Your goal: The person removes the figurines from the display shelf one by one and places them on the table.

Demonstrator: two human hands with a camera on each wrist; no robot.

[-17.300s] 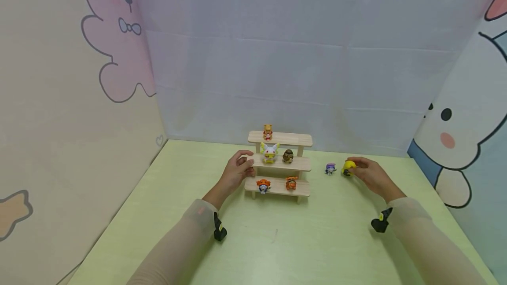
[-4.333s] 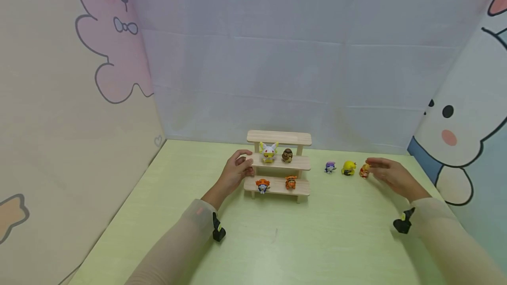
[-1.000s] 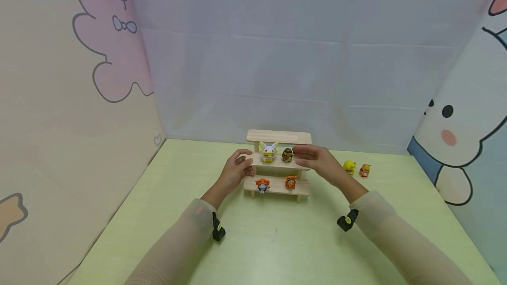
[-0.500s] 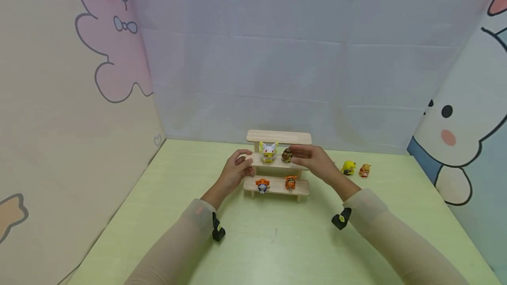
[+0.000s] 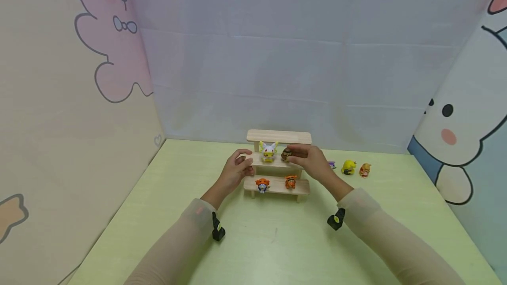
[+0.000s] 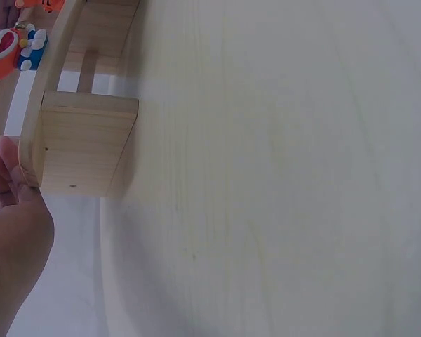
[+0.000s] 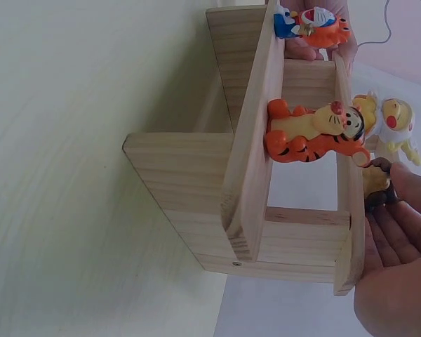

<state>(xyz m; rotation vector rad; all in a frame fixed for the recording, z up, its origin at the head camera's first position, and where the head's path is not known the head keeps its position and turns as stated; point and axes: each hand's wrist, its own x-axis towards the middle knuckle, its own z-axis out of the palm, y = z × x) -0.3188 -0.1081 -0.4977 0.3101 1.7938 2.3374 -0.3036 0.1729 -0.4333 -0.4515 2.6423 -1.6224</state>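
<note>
Green table; owl pinched in right hand.

Right hand now pinches owl figure; bear figure moved, top shelf to table.

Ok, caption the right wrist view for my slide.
Fingers grip a toy owl on the wooden rack, with a toy tiger one step lower.

Over there the right hand pinches a brown figure, a white figure left of that hand and a striped orange figure below it. The left hand holds its end of the wooden stand, and I see a yellow figure to the right hand's right
</note>
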